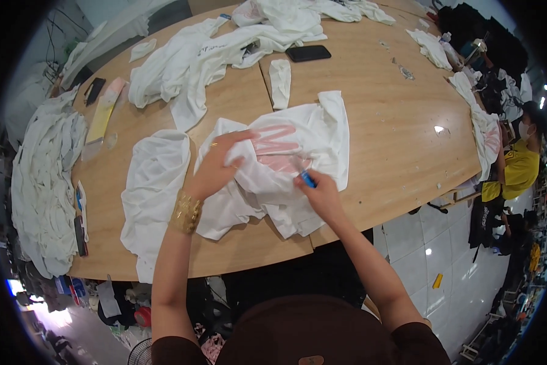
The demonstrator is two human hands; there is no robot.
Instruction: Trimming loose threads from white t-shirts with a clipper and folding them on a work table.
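Observation:
A white garment (328, 131) with pink striped print lies rumpled on the wooden table in front of me. My left hand (220, 159) rests on its left side, fingers stretched out and thumb apart, the fingertips beside the print. In my right hand (323, 193) is a pair of small blue-handled snips (308, 178), held over the lower right of the print; their tips are blurred. Left of this garment lies another white cloth piece (155, 170). A narrow white piece (280, 83) sits just beyond it.
A large pile of white cloth (45, 182) covers the table's left end. More white garments (219, 55) and a black phone (309, 53) lie at the far side. A co-worker in yellow (517, 167) is at the right edge, near another printed white garment (485, 137).

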